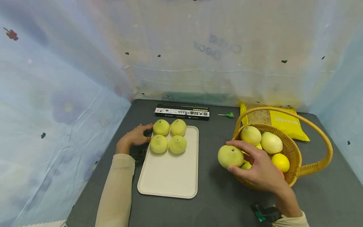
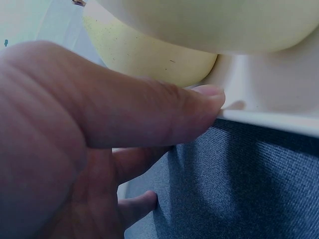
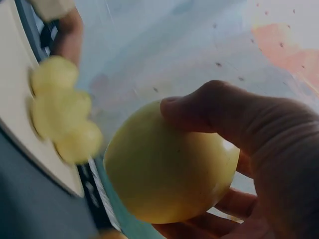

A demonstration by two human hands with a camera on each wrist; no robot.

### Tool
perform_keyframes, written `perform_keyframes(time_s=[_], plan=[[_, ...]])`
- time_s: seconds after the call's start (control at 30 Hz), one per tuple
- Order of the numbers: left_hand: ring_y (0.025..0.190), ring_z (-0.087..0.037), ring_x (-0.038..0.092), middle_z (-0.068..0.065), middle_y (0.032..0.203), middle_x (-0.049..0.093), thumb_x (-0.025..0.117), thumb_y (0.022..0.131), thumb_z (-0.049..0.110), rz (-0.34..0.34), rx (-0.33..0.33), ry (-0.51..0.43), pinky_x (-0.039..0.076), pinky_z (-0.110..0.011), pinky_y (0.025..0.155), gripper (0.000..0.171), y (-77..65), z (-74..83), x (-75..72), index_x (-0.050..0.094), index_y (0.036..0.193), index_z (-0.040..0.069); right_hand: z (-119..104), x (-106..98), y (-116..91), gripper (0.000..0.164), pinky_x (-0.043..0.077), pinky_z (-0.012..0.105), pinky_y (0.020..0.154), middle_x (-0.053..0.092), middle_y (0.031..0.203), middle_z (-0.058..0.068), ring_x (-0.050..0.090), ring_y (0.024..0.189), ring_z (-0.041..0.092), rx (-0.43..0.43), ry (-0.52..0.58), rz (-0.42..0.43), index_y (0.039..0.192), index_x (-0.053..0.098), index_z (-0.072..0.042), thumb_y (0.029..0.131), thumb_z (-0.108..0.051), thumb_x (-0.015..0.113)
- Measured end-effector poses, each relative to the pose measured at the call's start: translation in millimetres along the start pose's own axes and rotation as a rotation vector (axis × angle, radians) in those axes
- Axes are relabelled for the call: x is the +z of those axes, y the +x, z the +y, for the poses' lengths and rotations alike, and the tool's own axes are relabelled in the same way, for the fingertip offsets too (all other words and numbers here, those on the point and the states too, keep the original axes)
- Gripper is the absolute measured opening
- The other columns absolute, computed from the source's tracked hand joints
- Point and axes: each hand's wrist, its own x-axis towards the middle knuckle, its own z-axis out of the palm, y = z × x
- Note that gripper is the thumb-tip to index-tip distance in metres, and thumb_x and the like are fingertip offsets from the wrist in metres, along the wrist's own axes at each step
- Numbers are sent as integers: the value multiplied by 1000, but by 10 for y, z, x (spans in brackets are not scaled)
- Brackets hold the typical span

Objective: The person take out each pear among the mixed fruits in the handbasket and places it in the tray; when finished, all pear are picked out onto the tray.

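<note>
Between thumb and fingers of my right hand I hold a round yellow-green pear, lifted in front of the basket's left side. The right wrist view shows the pear with the thumb on one side and fingertips beneath. Several similar pears sit in a block at the far end of a cream tray. My left hand lies beside the tray's far left edge. In the left wrist view its thumb touches the tray's rim beside a pear, the other fingers extended lower down.
A wicker basket with a tall handle holds pears, a yellow lemon-like fruit and other partly hidden fruit. Behind it lies a yellow packet. A black pasta box and a green-wrapped lollipop lie at the back.
</note>
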Motion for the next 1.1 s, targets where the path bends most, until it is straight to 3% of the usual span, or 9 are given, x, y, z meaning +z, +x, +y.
perform_keyframes(time_s=[0.13,0.33,0.5,0.87,1.1], plan=[[167,-55,4,-16,181,27,74,105,37,-3,-7,0,9,-93,118,84,-1,5,3,33,174,14,-18,259,106,70,61,24,101,68,145,-1,70,120,11,-47,58,-86,150,64,-25,88,-14,95],[168,-55,3,-16,181,27,74,105,38,-7,-16,-2,7,-94,117,85,7,7,-1,32,175,14,-66,603,279,69,61,32,107,70,146,-2,69,128,14,-130,54,-174,151,63,-27,90,-25,95],[168,-55,3,-16,181,27,75,104,38,-8,-18,0,8,-94,117,86,13,0,-4,32,175,15,-110,831,421,68,60,37,111,68,149,-1,68,131,15,-148,97,-239,152,63,-25,91,-25,93],[167,-56,3,-16,181,27,75,104,36,-9,-3,-7,14,-85,125,86,22,-25,4,33,174,14,-230,1358,705,69,57,36,111,66,147,-10,64,128,9,-193,124,-363,154,60,-25,93,-24,91],[166,-57,6,-18,180,29,75,104,35,1,22,1,17,-83,126,84,13,-36,4,34,174,12,-193,1788,910,67,55,32,112,65,150,-8,61,134,7,-211,105,-383,154,62,-23,93,-26,90]])
